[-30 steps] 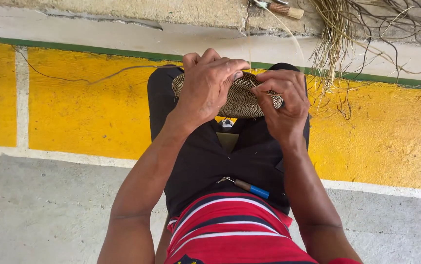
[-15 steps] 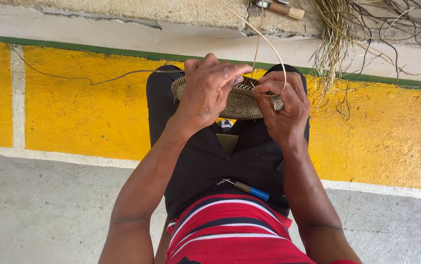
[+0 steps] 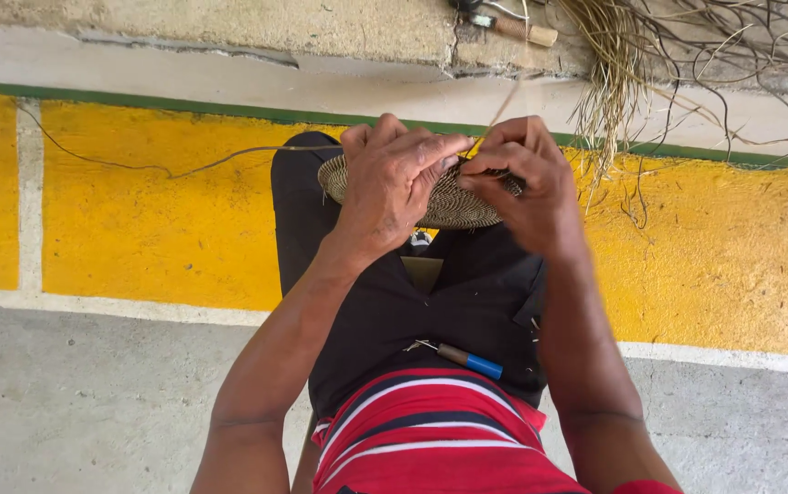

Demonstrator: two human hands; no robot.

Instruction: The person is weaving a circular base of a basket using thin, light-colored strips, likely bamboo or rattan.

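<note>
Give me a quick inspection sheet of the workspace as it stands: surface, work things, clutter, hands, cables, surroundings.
Surface: grey concrete floor with a yellow painted band edged in white and green.
Work things: round woven disc held over the knees; a thin fibre strand rises from it.
Clutter: small tool with a blue handle lying on the lap.
Hands: left hand grips the disc from above; right hand pinches its rim.
Cables: nothing seen; only a loose fibre trailing on the floor.
Surroundings: bundle of dry fibres and a wooden-handled tool on the ledge.
</note>
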